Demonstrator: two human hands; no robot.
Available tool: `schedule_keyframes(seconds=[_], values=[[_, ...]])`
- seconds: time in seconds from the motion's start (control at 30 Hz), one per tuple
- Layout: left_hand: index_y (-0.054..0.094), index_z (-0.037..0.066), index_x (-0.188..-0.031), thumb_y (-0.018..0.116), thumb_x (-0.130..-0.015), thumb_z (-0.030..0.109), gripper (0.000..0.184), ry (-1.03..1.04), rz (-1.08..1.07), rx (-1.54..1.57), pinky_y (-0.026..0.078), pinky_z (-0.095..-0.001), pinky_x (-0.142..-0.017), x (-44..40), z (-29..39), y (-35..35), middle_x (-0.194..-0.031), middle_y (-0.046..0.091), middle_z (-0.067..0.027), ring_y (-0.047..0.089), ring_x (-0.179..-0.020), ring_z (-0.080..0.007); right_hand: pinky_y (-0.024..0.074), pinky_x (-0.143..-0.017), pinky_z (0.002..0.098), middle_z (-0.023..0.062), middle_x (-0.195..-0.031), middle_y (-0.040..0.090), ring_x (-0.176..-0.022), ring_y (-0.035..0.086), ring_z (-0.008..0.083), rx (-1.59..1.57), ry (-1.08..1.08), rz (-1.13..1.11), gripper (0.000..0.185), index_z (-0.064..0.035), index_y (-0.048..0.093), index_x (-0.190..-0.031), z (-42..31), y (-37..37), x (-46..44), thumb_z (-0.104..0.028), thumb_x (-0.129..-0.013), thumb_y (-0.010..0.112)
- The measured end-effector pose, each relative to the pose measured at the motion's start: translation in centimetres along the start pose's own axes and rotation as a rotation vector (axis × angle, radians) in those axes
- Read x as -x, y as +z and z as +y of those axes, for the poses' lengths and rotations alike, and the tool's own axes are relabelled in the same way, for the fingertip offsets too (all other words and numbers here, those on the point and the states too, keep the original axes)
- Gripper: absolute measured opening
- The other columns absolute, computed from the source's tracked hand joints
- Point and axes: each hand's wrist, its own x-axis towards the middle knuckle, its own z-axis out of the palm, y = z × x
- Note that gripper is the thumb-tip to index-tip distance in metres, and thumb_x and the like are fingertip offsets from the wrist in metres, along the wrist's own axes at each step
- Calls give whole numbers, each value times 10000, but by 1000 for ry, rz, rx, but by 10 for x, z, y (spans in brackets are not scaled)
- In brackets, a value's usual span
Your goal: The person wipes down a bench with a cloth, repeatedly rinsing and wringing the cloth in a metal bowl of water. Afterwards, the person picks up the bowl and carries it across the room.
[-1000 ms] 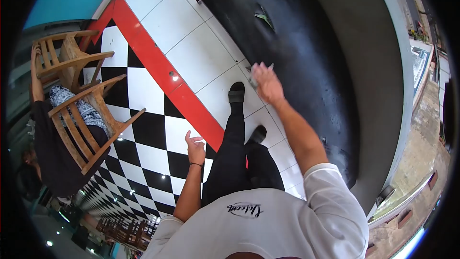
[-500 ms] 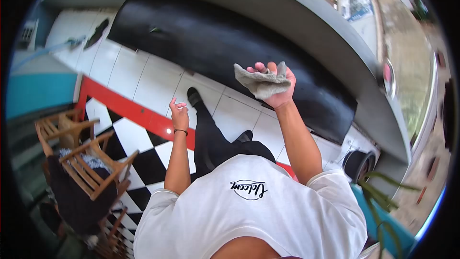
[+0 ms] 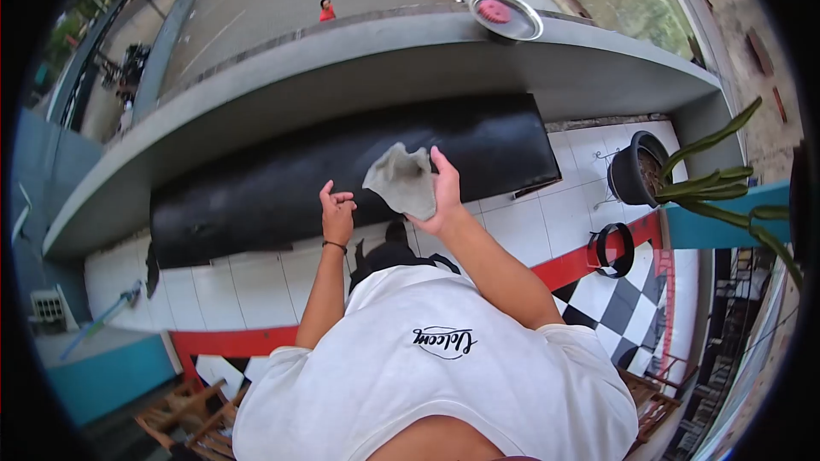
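On the far left, a blue stick (image 3: 102, 320) lies on the white tile floor (image 3: 256, 290), near the left end of a long black bench (image 3: 239, 205). Below it, at the bottom left, is some wooden furniture (image 3: 184, 414), partly cut off. A grey wall (image 3: 342, 81) runs along the bench's far edge, and past the wall is a small person in red (image 3: 327, 10). The left hand (image 3: 338, 220) is up by the bench's near edge, about in the middle. Its fingers are half open and a bit bent, and I see nothing in it. Just to its right is a grey cloth (image 3: 401, 183), crumpled and dipped in the middle. It shows against the bench top, near the near edge; I can't tell if it touches. The right hand (image 3: 447, 195) is half closed and grips the cloth's right side. Next, a shiny tray (image 3: 523, 24) with a pink thing (image 3: 494, 11) sits on the wall's top. Past the bench's right end are a black ring (image 3: 613, 250) on the floor and a dark pot (image 3: 630, 175) with a green plant (image 3: 711, 183).
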Motion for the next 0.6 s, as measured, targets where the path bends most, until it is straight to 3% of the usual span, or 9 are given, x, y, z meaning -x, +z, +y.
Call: schedule_keyframes(seconds=[0.07,0.17,0.23,0.3,0.43,0.5,0.57,0.6], values=[[281,39,-1433,517,-877,37,605,48,-33,-57,469,-228,-633,-24,7,9,-1009,640,-76,624,-766,-116,407,-1078,490,134,-1317,571,-1249,530,305,3,2,-78,472,-63,559,-1259,-23,5,-9,-432,-982,458],[286,40,-1427,525,-892,41,586,-53,-58,-59,468,-224,-620,-62,10,27,-994,643,-76,628,-764,-116,423,-1066,482,121,-1348,549,-1247,533,304,-13,-156,-92,476,-67,503,-1325,-68,20,-24,-406,-996,442],[292,38,-1422,536,-907,39,570,-34,-96,-54,484,-228,-632,-88,10,45,-992,641,-79,628,-765,-118,463,-1019,482,115,-1358,538,-1243,538,294,143,-236,-95,435,-90,453,-1377,-107,28,-22,-325,-1011,424],[295,34,-1420,536,-910,32,564,19,-138,-8,501,-233,-654,-110,13,66,-990,638,-83,629,-778,-122,486,-983,463,93,-1317,573,-1202,569,269,235,-338,-40,398,-101,466,-1360,-146,26,-29,-284,-1009,430],[313,23,-1413,530,-912,14,545,53,-226,-77,529,-265,-766,-122,81,100,-1000,625,-97,622,-835,-141,475,-1006,428,59,-1278,616,-1180,595,221,389,-543,70,348,-97,516,-1325,-215,10,-49,-225,-1013,435],[339,58,-1409,584,-851,9,611,83,-204,-39,526,-288,-762,-133,78,114,-986,653,-77,648,-807,-149,470,-1020,406,60,-1292,607,-1191,589,212,461,-602,93,357,-77,513,-1334,-252,11,-54,-209,-1010,438],[338,56,-1408,580,-857,10,603,91,-197,-42,525,-285,-764,-136,79,129,-993,653,-83,648,-811,-149,480,-981,363,43,-1260,625,-1154,608,194,632,-703,180,357,-51,533,-1309,-294,10,-66,-203,-1000,444],[337,52,-1408,578,-862,9,599,82,-171,-20,524,-282,-763,-137,75,135,-995,654,-86,647,-813,-148,484,-954,387,90,-1215,641,-1128,619,232,858,-757,273,360,-41,537,-1290,-321,6,-75,-211,-982,459]])
